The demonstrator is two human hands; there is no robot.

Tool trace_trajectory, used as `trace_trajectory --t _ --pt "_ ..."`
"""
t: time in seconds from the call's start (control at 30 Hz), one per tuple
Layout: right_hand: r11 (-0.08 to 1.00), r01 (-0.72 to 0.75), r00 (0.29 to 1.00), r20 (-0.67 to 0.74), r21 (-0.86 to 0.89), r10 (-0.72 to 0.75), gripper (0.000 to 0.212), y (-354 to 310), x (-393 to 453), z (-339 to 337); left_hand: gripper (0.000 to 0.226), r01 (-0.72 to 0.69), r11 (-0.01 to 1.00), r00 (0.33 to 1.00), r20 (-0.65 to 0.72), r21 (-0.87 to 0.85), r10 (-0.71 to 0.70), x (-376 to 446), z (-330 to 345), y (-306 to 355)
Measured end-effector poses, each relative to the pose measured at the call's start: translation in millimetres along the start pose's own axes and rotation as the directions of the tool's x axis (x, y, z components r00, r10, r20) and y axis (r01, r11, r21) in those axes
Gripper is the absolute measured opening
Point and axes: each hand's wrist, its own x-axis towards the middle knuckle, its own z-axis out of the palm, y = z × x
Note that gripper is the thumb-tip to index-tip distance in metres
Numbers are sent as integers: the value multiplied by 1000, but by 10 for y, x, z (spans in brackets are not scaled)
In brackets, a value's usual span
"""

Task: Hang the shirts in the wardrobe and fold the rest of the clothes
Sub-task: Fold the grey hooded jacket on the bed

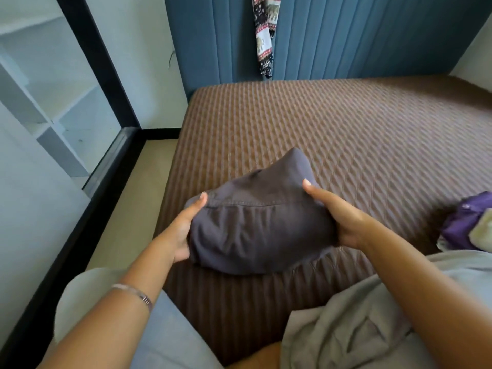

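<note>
A folded dark grey garment (255,222) is held just above the brown quilted bed (359,134). My left hand (183,230) grips its left side, thumb on top and fingers underneath. On the other side my right hand (338,214) grips it the same way, thumb lying on the upper fold. A light grey garment (354,323) lies crumpled near the bed's front edge under my right forearm. Purple and pale clothes (466,225) are heaped at the right edge.
A patterned elephant-print cloth (265,35) hangs over the blue padded headboard (359,35). White shelves behind a black-framed glass panel (66,107) stand on the left. A narrow strip of beige floor (133,195) runs between panel and bed.
</note>
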Motion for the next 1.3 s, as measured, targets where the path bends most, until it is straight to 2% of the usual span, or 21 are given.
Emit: trace_trajectory --t 0.07,0.17,0.23,0.33,0.4,0.43,0.47,0.5,0.57,0.6,0.63,0.67,0.7,0.73,0.77,0.8,0.9,0.93,1.03,1.2,1.3 --pt "999 35 995 -95 6 -34 101 -20 34 32 58 4 997 989 -151 83 9 106 89 80" --pt "994 55 961 -264 -96 -79 85 30 87 38 52 -44 990 922 -377 134 92 269 103 -34" --pt "958 -59 940 -338 -279 -41 76 152 126 70 59 83 974 886 -463 210 24 286 136 -263" --pt "853 -117 907 -404 -509 -117 72 184 210 115 58 220 922 841 -541 319 -14 307 192 -351" --pt "680 -171 795 -507 -713 -333 75 100 221 102 71 266 840 821 -568 472 60 265 281 -195" --pt "567 -177 742 -488 -804 -460 72 40 199 97 79 259 747 815 -553 613 171 238 319 -126" --pt "466 -141 690 -425 -873 -586 66 -34 198 107 85 216 593 799 -490 775 349 205 349 -66" --pt "386 -75 633 -343 -919 -694 57 -116 164 145 84 127 398 762 -346 909 547 143 434 1" --pt "277 164 480 -169 -947 -861 40 -290 134 331 68 -107 68 595 9 992 804 136 649 103" --pt "238 294 434 -93 -926 -896 37 -347 170 440 59 -196 -21 540 126 980 832 213 761 126" --pt "213 374 442 -29 -903 -897 39 -371 216 531 53 -257 -69 544 203 964 814 313 858 120" --pt "190 390 514 42 -901 -857 42 -329 330 597 49 -262 -81 615 231 962 754 439 894 70" --pt "174 331 632 81 -927 -771 46 -243 452 627 47 -199 -72 737 198 977 646 557 887 -11" --pt "162 210 770 61 -964 -635 51 -133 576 601 52 -92 -49 856 104 995 507 659 827 -122" --pt "178 84 883 -10 -980 -470 59 -28 641 529 62 17 -18 928 -9 1000 371 734 731 -240" --pt "236 -7 933 -91 -972 -348 69 73 707 419 73 102 5 951 -99 995 293 785 628 -340" --pt "541 -82 962 -209 -837 -178 94 262 655 188 91 232 55 932 -238 971 271 747 466 -439" --pt "586 -72 961 -214 -807 -176 97 298 613 168 93 276 84 919 -288 958 267 705 450 -447" --pt "599 -46 954 -214 -800 -212 96 337 596 165 95 325 162 902 -357 932 244 668 404 -480" --pt "677 -88 967 -225 -731 -117 92 228 803 110 98 337 172 902 -370 926 224 798 435 -436" --pt "782 -44 953 -262 -621 -155 92 232 736 100 118 354 288 850 -435 890 298 701 432 -338"
